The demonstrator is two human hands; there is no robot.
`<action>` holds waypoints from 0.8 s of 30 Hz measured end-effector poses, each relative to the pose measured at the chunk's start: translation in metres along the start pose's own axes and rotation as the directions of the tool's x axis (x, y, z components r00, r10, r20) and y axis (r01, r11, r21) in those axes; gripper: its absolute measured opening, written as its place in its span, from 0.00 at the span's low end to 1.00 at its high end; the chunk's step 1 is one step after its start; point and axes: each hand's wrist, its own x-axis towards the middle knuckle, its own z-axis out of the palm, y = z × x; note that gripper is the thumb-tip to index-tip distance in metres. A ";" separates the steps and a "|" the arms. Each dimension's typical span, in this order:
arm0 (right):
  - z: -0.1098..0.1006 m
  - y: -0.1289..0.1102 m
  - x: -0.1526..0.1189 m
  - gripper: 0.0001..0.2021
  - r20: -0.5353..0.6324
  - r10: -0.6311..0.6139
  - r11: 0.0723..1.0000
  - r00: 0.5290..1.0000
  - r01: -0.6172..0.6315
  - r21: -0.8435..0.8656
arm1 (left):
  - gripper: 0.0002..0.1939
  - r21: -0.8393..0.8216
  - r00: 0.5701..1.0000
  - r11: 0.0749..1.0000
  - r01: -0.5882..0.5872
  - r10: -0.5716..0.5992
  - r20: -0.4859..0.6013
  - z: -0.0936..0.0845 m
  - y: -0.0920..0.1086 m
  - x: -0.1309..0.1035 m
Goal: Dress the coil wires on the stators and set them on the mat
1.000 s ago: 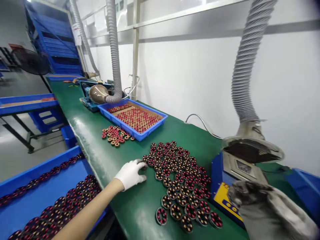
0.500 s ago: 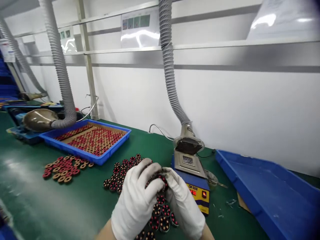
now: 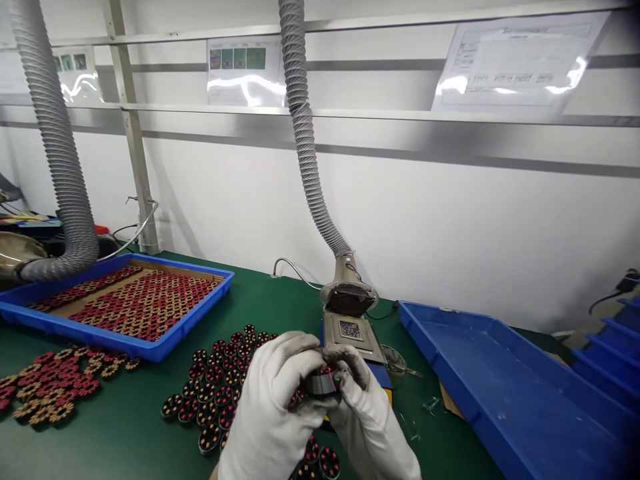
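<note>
Stator coil, a small dark ring with red and copper windings, sits pinched between both gloved hands low in the middle of the head view, raised off the green bench; its round rim faces the camera, so its short axis runs roughly from 6 toward 12 o'clock, tilted a little away from the person; the left hand wraps it from 9 o'clock, fingers curled over the top and closed on the ring's left edge; the right hand meets it from 3 o'clock, thumb and fingers closed on the right edge; both hands touch the part, and neither is clearly nearer, though the left covers more of it; how the fingertips sit on the far face is hidden by the gloves.

Directly below and to 9 o'clock of the hands lies a loose cluster of coils on the bench, some partly hidden by the wrists; at 12 o'clock, just beyond the held part, stands a small blue machine with a square plate under a grey extraction hose; at 10 o'clock a blue tray of coils rests near a second loose pile at 9 o'clock; at 3 o'clock a large blue tray lies well apart from the hands.
</note>
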 end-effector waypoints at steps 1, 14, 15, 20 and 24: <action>-0.002 -0.001 0.000 0.08 0.012 -0.008 0.999 1.000 0.008 -0.047 | 0.14 -0.007 1.000 1.000 0.000 0.000 0.000 -0.001 -0.001 0.000; -0.011 0.001 0.002 0.03 -0.008 -0.253 0.935 0.968 0.242 -0.259 | 0.10 0.222 0.975 0.953 -0.207 0.182 0.128 -0.013 0.006 0.004; -0.010 0.000 0.001 0.03 -0.088 -0.211 0.970 0.973 0.197 -0.144 | 0.10 0.239 0.974 0.947 -0.213 0.187 0.125 -0.013 0.006 0.004; 0.001 -0.007 0.002 0.11 -0.187 -0.145 0.987 0.972 0.130 -0.090 | 0.10 0.318 0.981 0.929 -0.189 0.163 0.107 -0.016 0.003 0.000; 0.015 0.000 0.001 0.17 0.007 0.040 0.983 0.999 -0.038 -0.181 | 0.14 0.311 0.989 0.939 -0.149 0.140 0.052 -0.015 0.002 -0.001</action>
